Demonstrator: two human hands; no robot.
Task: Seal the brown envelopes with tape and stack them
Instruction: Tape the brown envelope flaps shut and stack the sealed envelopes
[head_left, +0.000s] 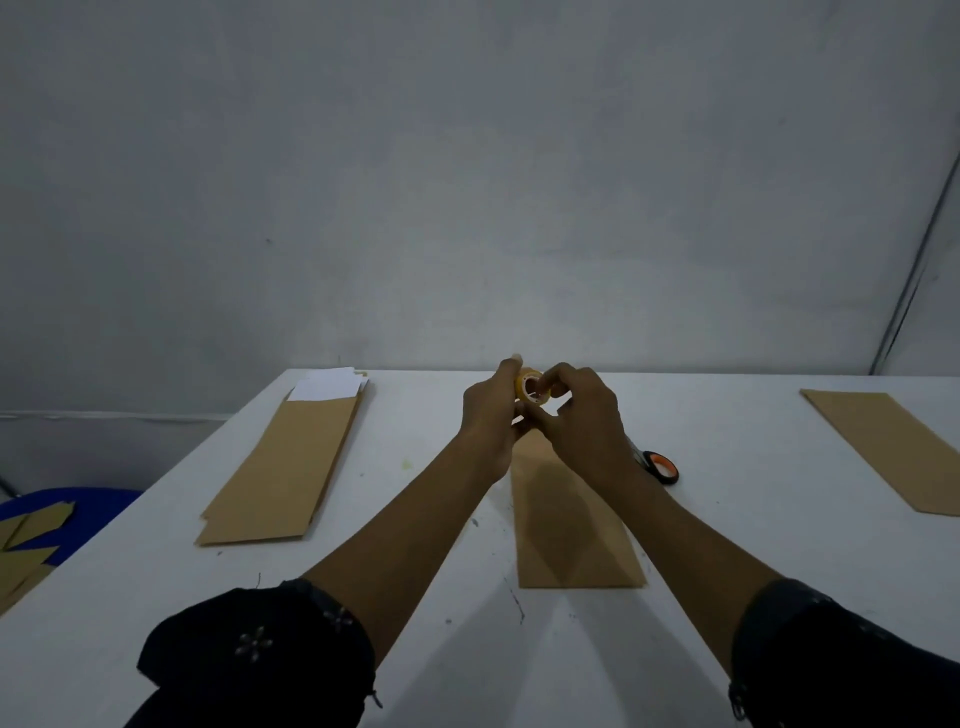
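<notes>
Both hands hold a small yellow tape roll (531, 387) above the far end of a brown envelope (566, 525) that lies lengthwise in the middle of the white table (415, 519). My left hand (491, 415) grips the roll from the left. From the right, the fingers of my right hand (582, 415) pinch at the roll's rim. A pile of brown envelopes (283, 467) with white paper sticking out at its far end lies to the left. Another brown envelope (893, 447) lies at the far right.
Scissors with an orange and black handle (660, 466) lie just right of my right wrist, the blades hidden behind it. Off the table's left edge, brown paper pieces (26, 540) rest on a blue surface. A grey wall stands behind the table.
</notes>
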